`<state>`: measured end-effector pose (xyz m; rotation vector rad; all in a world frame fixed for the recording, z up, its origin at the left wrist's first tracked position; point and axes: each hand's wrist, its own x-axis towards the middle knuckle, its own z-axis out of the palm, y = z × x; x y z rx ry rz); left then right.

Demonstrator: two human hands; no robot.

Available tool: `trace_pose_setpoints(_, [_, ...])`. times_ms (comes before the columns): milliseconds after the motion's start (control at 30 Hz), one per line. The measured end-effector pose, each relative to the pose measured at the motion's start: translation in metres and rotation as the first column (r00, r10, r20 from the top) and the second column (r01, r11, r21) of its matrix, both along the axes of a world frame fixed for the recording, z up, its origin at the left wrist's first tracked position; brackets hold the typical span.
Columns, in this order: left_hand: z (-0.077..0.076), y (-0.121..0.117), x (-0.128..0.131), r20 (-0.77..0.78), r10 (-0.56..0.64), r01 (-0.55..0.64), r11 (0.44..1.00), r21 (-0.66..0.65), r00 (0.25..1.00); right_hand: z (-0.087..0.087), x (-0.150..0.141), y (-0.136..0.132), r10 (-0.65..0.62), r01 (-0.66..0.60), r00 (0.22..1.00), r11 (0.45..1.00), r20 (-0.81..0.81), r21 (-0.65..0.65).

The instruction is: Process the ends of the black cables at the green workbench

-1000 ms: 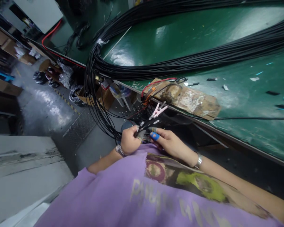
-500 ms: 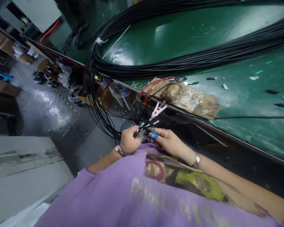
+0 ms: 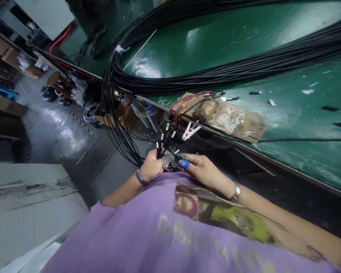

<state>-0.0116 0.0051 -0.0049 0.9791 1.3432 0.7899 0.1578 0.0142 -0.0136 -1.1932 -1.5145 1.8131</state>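
Observation:
My left hand [image 3: 151, 167] is closed around a bunch of black cables [image 3: 160, 151], whose short white tips stick up past the fingers. Grey wrapping covers one of its fingers. Close beside it, my right hand [image 3: 206, 171] pinches a black cable end between thumb and fingers; blue tape is wound on the thumb and grey wrapping on a finger. Where exactly the fingertips meet the cable is partly hidden. Just beyond the hands, a pale pink clip [image 3: 191, 131] juts out from the table edge, its jaws towards several loose white-tipped ends.
A long coil of black cable [image 3: 187, 84] lies across the green table [image 3: 233, 45] and droops off its left end. A taped cardboard piece [image 3: 230, 120] sits at the table edge, with red and orange wires [image 3: 178, 112]. Dark scraps [image 3: 330, 108] lie to the right. Boxes [image 3: 10, 104] stand left.
My left hand has shifted slightly left and turned, and the cable tips in it now point more upward. White-tipped ends near the clip have spread apart. My right hand stays almost in place.

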Motion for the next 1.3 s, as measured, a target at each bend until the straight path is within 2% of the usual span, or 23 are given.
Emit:
trace_pose_setpoints(167, [0.003,0.004,-0.003,0.204,0.028,0.007,0.986,-0.165,0.978,0.002,0.0,0.001,0.029,-0.029,1.0,0.996,0.003,0.083])
trace_pose_setpoints(333, [0.005,0.007,-0.008,0.368,0.063,0.065,0.943,-0.325,0.927,-0.002,0.0,0.001,0.05,-0.053,0.998,0.979,0.023,0.198])
trace_pose_setpoints(567, [0.003,0.008,-0.013,0.489,0.067,0.153,0.906,-0.396,0.87,-0.006,0.002,0.001,0.075,-0.084,0.996,0.95,0.04,0.3])
trace_pose_setpoints(700, [0.004,0.007,-0.013,0.484,0.061,0.147,0.913,-0.381,0.873,-0.008,0.004,0.003,0.134,-0.151,0.988,0.947,0.079,0.284])
trace_pose_setpoints(800, [0.003,0.005,-0.01,0.429,0.036,0.132,0.926,-0.355,0.903,-0.01,0.006,0.005,0.017,-0.036,0.998,0.953,0.067,0.302])
trace_pose_setpoints(900, [0.0,0.002,-0.008,0.345,-0.025,0.14,0.939,-0.314,0.938,-0.009,0.007,0.007,-0.056,0.039,0.998,0.933,0.039,0.357])
trace_pose_setpoints(1067, [0.0,-0.004,-0.005,0.112,-0.129,0.148,0.973,-0.179,0.985,-0.005,0.006,0.009,-0.054,-0.009,0.989,0.904,0.135,0.427])
trace_pose_setpoints(1133, [0.002,-0.005,-0.003,0.062,-0.161,0.168,0.979,-0.119,0.985,-0.004,0.004,0.011,-0.038,-0.004,0.993,0.933,0.111,0.36])
trace_pose_setpoints(1233, [0.004,-0.007,-0.003,0.091,-0.218,0.224,0.972,-0.071,0.972,-0.006,0.001,0.015,0.044,-0.043,0.999,0.996,-0.02,0.076])
trace_pose_setpoints(1300, [0.002,-0.008,-0.005,0.119,-0.207,0.217,0.973,-0.074,0.971,-0.008,0.001,0.015,0.075,-0.082,0.993,0.993,-0.09,-0.083])
